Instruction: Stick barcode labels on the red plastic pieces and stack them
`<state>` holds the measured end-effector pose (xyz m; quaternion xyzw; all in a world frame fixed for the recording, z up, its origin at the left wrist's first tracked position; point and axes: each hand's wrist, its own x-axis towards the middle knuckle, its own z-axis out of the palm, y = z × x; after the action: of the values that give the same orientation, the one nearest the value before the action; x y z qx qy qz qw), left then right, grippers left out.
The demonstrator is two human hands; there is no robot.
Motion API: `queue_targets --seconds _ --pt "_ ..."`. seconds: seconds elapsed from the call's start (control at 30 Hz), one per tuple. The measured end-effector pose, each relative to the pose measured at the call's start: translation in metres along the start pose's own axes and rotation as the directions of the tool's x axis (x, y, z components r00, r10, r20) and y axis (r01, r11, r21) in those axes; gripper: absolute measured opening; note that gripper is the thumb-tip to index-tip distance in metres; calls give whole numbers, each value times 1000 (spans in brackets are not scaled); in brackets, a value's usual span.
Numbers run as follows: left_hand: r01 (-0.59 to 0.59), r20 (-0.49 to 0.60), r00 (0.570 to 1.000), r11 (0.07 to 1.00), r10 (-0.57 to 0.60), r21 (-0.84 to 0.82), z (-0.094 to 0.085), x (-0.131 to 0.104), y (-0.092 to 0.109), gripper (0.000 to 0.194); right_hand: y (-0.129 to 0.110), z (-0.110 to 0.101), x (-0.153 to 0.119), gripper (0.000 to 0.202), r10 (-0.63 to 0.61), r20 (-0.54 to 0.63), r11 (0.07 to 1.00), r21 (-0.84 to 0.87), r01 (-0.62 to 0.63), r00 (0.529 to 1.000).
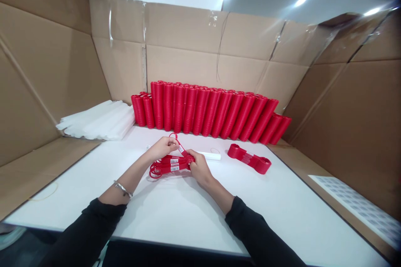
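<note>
A fanned bundle of flat red plastic pieces (167,167), with round loops at the ends and white barcode labels, lies over the middle of the white table. My right hand (199,167) is closed around the bundle's right end. With its fingers pinched, my left hand (164,147) holds one red piece (183,150) by its label, tilted up apart from the others. Part of that piece is hidden by my fingers. Behind my hands lies a white roll or folded strip (209,156), partly covered.
A neat stack of red pieces (249,158) lies to the right. Tall rows of the same pieces (200,110) line the back. White sleeves (97,121) are piled at the back left. Cardboard walls (188,29) enclose the table (175,217); a printed label sheet (357,208) lies at right.
</note>
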<state>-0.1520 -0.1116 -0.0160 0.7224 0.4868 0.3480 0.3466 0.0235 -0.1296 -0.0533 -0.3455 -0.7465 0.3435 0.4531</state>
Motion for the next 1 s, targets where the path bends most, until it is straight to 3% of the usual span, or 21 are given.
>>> queue_targets --seconds 0.13,0.27,0.43,0.5,0.63,0.7,0.83,1.0 --pt "-47 -93 993 981 66 188 5 -3 4 27 -1 0 0 35 0 0 1000 -6 0 1000" --pt "-98 -217 953 894 210 438 13 -6 5 29 -4 -1 0 41 -24 12 999 26 24 1000" --pt "-70 -328 912 882 246 466 16 -3 -4 77 -4 -7 -1 46 -33 25 999 5 33 999" --pt "-88 -310 923 907 230 411 13 -1 -7 74 -3 -11 -2 47 -33 47 999 4 33 998" --pt "-79 -295 932 913 210 400 7 1 -8 26 0 -24 -4 47 -23 108 1000 14 21 994" --pt "-85 -274 939 913 207 400 7 1 -7 14 3 -33 -5 48 -15 112 1000 -7 15 994" --pt "-111 -133 977 930 167 352 15 1 -9 17 15 -52 -10 48 -35 97 976 -211 55 995" --pt "-170 11 984 912 178 373 25 -5 1 31 29 -68 -21 46 17 151 819 -570 73 988"
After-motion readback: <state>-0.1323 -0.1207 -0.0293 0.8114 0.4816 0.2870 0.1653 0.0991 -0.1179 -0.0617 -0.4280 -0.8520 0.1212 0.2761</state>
